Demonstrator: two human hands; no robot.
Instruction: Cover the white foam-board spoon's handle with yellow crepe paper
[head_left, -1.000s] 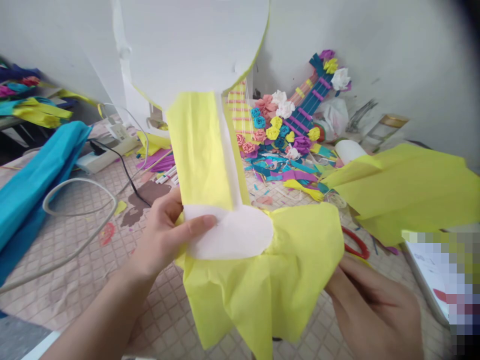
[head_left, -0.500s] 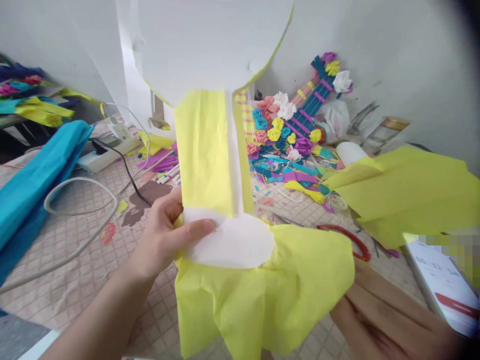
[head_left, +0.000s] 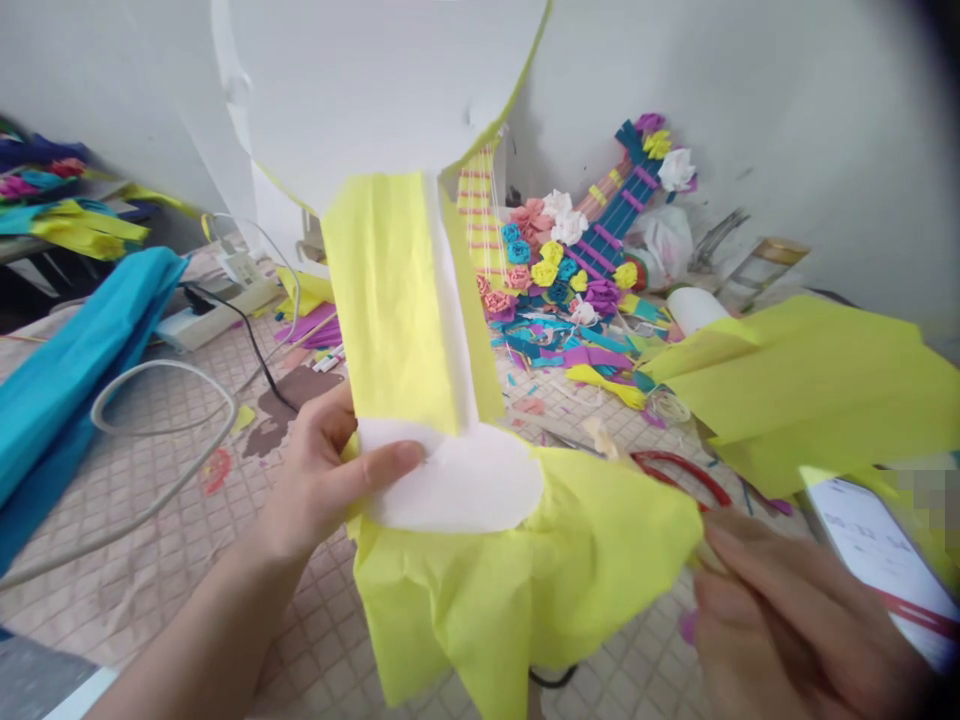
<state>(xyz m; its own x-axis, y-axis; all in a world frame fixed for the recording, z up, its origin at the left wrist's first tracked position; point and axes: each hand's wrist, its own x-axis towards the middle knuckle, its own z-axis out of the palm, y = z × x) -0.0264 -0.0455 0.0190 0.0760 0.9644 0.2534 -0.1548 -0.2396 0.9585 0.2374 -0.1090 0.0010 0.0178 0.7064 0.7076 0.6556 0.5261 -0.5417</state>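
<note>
A white card form with a rounded lower end stands in front of me, its neck covered by a strip of yellow crepe paper. My left hand is closed round its lower end, thumb flat on the white face and fingers behind. A wide round white panel with a yellow edge joins the top. Gathered yellow crepe paper hangs like a skirt from the rounded end. At the right, my right hand pinches the outer edge of this skirt; its fingertips are partly blurred.
Red-handled scissors lie behind the skirt. A phone and a yellow crepe sheet are at the right. Paper scraps and a flower-trimmed paper guitar stand behind. A white cable and blue crepe paper lie left.
The form has shifted slightly left and tilted. My right hand has come up from beneath the skirt's edge, its extended fingers now bent into a pinch at that edge.
</note>
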